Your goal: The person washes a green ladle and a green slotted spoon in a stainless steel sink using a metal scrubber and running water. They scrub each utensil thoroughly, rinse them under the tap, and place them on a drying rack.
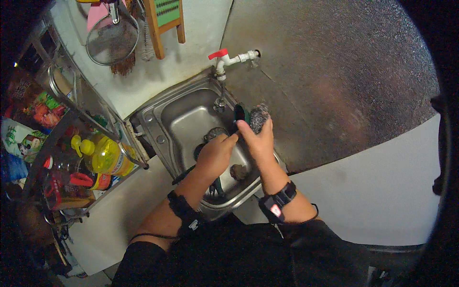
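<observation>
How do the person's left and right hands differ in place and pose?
The left hand is over the sink basin; the right hand is by its right rim. The right hand grips a dark, grey-speckled item; the left hand is clear of the speckled part. Both hands are bare, with a black band on each forearm.

The sink glints in this dim, grainy, black-rimmed view.

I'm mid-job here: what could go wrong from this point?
The grey mottled thing in the right hand is held near the right rim of the sink; if the fingers loosen, it could drop into the sink or beyond it. The black wristband on the right arm sits near the sink's front rim, so it might get splashed.
</observation>
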### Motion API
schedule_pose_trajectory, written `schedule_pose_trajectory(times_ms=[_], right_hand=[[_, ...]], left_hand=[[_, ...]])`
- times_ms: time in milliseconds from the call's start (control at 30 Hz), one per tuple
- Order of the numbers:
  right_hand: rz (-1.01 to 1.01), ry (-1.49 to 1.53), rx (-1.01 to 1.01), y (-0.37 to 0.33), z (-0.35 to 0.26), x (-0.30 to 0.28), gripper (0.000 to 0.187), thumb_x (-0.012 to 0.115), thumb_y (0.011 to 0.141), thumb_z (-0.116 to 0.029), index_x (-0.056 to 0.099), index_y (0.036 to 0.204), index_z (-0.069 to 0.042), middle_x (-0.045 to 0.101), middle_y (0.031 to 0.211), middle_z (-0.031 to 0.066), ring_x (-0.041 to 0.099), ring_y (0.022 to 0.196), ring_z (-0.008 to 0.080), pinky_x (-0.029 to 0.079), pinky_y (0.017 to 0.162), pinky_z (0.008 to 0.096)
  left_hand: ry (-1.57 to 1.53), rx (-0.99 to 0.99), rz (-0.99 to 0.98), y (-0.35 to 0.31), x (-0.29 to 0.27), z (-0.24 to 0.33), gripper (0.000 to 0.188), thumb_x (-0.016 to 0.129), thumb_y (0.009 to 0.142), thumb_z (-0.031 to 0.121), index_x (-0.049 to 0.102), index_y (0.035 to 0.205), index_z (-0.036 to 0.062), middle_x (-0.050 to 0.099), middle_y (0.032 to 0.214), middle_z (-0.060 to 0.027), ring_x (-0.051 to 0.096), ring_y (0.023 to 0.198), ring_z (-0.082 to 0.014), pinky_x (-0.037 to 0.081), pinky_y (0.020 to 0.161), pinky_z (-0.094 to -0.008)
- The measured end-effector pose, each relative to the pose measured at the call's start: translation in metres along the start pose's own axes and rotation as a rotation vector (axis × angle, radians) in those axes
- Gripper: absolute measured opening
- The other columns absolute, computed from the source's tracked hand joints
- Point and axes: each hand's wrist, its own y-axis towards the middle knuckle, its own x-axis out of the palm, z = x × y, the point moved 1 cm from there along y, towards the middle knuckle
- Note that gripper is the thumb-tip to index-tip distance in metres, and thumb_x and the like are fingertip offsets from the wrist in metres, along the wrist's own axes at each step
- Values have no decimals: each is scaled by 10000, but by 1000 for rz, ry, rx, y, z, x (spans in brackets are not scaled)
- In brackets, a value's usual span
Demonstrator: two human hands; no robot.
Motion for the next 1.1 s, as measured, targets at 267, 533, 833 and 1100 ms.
schedule_pose_trajectory(times_ms=[267,533,833,1100], right_hand=[[17,97,64,12,21,4,267,606,671,-83,562,927,-23,592,815,143,571,756,251,434,700,320],[110,311,259,43,43,-10,151,591,769,-69,524,890,-7,547,731,42,517,588,111,430,488,232],[-117,865,627,42,28,-14,286,543,825,-304,495,962,-57,564,762,59,541,574,141,448,453,250],[-246,1169,793,6,26,22,320,465,855,-368,496,968,-70,570,821,55,548,718,159,451,618,313]], left_hand=[[-101,-62,103,4,9,-7,340,477,804,98,484,1143,114,534,835,-149,528,782,-324,431,699,-386],[-803,-514,-242,-21,10,-12,189,423,865,153,491,1007,49,493,650,-47,473,512,-127,400,492,-256],[-1352,-721,-428,-19,-2,-3,228,341,909,281,418,830,81,341,557,45,299,420,-45,262,383,-204],[-1103,-711,-288,-16,16,-14,274,359,896,311,451,783,80,387,541,17,362,419,-99,304,392,-244]])
